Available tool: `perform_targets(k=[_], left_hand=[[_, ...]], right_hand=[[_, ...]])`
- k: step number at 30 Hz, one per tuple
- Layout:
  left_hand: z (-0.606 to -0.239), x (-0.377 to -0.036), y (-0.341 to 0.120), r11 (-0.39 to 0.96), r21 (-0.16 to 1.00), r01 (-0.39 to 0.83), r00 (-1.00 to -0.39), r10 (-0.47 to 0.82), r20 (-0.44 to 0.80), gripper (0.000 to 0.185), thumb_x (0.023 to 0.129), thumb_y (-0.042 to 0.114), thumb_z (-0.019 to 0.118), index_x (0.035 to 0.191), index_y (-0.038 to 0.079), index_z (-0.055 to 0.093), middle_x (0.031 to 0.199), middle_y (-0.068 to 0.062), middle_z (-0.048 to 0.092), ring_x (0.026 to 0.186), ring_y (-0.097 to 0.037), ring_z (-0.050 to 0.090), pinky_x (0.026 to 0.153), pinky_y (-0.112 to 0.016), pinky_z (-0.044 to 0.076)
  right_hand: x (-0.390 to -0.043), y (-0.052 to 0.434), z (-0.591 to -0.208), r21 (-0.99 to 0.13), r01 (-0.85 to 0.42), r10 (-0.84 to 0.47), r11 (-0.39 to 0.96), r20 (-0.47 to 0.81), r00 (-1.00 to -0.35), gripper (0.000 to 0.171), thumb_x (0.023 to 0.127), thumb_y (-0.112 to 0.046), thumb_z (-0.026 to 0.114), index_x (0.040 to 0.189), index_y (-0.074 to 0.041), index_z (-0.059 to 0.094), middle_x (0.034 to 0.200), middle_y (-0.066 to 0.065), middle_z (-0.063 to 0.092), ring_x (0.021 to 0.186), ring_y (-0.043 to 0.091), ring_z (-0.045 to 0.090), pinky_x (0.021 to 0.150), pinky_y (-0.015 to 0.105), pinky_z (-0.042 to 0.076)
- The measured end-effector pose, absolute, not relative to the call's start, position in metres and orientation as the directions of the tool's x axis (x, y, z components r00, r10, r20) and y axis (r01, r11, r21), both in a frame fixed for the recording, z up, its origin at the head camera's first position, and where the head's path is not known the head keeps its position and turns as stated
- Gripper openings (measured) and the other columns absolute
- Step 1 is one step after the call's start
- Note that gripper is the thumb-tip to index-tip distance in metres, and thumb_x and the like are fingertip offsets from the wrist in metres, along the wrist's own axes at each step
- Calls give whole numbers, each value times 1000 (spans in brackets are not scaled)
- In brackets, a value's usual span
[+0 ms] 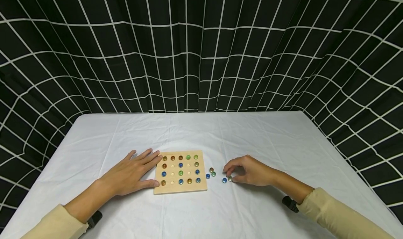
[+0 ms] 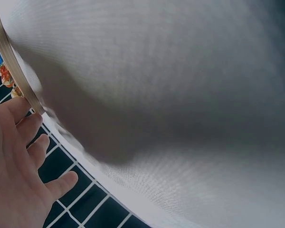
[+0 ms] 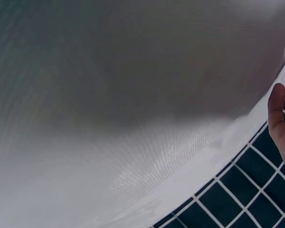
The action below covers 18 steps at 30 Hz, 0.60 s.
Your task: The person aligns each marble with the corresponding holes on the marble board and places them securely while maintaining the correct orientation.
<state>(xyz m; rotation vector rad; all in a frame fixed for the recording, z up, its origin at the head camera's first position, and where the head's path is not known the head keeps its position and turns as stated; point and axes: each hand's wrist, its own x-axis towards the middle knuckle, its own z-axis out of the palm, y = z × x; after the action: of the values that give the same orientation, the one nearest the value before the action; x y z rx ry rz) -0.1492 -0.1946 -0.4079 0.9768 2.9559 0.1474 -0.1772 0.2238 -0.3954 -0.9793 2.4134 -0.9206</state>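
Observation:
A square wooden board (image 1: 181, 189) lies on the white cloth, with rows of round hollows. Glass marbles in brown, green, blue and amber fill many hollows; several hollows, such as one in the second row, hold none. My left hand (image 1: 133, 174) rests with spread, straight fingers at the board's left edge, fingertips and thumb touching it. To the right, my right hand (image 1: 252, 171) is bent over the cloth, thumb and forefinger apart. By its thumb tip sits a clear brownish marble (image 1: 230, 179), with a blue marble (image 1: 224, 180) just left; whether the thumb touches it is unclear.
Between the board and my right hand lie a blue marble (image 1: 207, 176), a green marble (image 1: 213, 174) and a brown marble (image 1: 211, 169). A black curtain (image 1: 195, 67) with white grid lines stands behind and beside the cloth-covered table (image 1: 141, 130).

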Motion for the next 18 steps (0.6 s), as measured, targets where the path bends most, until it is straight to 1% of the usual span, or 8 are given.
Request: perform_targets(k=[12, 18], left_hand=[[-408, -149, -195, 801, 97, 591, -805, 594, 3, 87, 92, 76, 38, 155, 17, 37, 159, -3, 35, 147, -28, 29, 113, -65, 25], [-409, -149, -195, 800, 96, 592, -804, 595, 5, 87, 92, 76, 38, 155, 17, 38, 159, -3, 35, 147, -28, 30, 113, -65, 25]], right_hand=[[-183, 214, -391, -662, -520, -716, 540, -35, -698, 29, 86, 1, 74, 112, -13, 71, 98, -10, 72, 96, 7, 66, 90, 38, 52], [-185, 201, -387, -686, -520, -716, 509, -2, -698, 28, 86, 0, 74, 112, -12, 71, 98, -8, 73, 93, 6, 65, 89, 37, 51]])
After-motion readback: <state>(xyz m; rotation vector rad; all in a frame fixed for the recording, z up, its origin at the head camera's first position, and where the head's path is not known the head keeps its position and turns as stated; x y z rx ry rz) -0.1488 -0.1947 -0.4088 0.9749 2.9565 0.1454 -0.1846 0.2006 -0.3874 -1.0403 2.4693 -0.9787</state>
